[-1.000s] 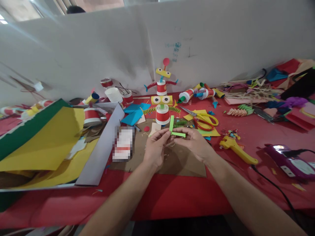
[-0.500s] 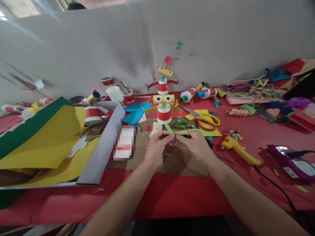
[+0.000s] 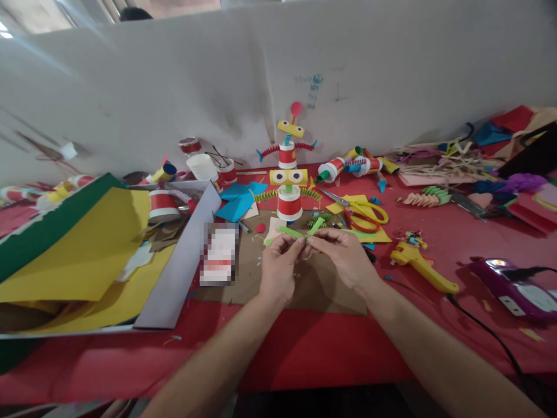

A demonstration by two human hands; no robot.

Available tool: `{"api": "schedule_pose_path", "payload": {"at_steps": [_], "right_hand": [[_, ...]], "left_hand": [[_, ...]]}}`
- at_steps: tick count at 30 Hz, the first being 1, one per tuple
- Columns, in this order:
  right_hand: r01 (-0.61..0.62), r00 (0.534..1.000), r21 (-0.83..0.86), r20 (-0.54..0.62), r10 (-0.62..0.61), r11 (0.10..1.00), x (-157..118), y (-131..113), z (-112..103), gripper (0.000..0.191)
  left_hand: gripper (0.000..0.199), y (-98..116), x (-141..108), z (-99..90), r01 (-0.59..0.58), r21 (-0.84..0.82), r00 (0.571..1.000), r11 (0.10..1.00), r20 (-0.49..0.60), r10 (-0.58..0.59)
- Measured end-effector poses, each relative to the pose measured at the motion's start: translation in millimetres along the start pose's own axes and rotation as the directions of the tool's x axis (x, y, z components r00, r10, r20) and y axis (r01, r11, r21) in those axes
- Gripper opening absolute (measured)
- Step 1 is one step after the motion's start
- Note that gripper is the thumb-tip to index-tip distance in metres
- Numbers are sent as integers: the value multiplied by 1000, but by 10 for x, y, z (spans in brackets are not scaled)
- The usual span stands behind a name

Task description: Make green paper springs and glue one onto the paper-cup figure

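Observation:
My left hand (image 3: 281,261) and my right hand (image 3: 343,252) meet at the fingertips over a brown board (image 3: 243,278). Between them both pinch light green paper strips (image 3: 316,225), whose ends stick out to the upper left and upper right; the crossing point is partly hidden by my fingers. Just beyond stands a paper cup figure (image 3: 289,203) with a yellow eyed head and green folded arms. A dark green folded paper coil (image 3: 314,219) lies behind the strips. Farther back is a second cup figure (image 3: 288,155) with red arms.
Scissors (image 3: 365,219) lie on yellow paper at the right, near a yellow glue gun (image 3: 424,270) with a cable. A box (image 3: 163,290) of coloured paper fills the left. A purple device (image 3: 513,287) sits far right.
The green strips have turned between my fingers: one end now points left over my left hand, the other points up and right. Both hands stay in nearly the same place.

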State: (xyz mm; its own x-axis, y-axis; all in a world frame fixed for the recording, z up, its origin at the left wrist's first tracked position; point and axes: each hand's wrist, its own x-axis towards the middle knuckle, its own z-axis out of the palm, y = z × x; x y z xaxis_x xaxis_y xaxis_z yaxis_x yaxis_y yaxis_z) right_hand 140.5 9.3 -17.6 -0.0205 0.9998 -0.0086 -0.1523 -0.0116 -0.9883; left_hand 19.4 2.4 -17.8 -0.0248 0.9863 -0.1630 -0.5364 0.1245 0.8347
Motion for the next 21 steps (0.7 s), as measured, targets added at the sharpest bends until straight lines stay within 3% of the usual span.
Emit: {"api": "schedule_pose_path", "payload": {"at_steps": [6, 13, 21], "right_hand": [[-7, 999, 11, -35, 7, 1000, 12, -15, -12, 11], [-97, 994, 63, 52, 94, 993, 25, -84, -61, 15], [-93, 994, 106, 72, 85, 990, 29, -108, -75, 13]], "left_hand": [[17, 19, 15, -28, 32, -55, 999, 998, 44, -29], [13, 112, 74, -100, 215, -17, 970, 976, 122, -211], [20, 131, 57, -53, 135, 22, 977, 991, 166, -137]]}}
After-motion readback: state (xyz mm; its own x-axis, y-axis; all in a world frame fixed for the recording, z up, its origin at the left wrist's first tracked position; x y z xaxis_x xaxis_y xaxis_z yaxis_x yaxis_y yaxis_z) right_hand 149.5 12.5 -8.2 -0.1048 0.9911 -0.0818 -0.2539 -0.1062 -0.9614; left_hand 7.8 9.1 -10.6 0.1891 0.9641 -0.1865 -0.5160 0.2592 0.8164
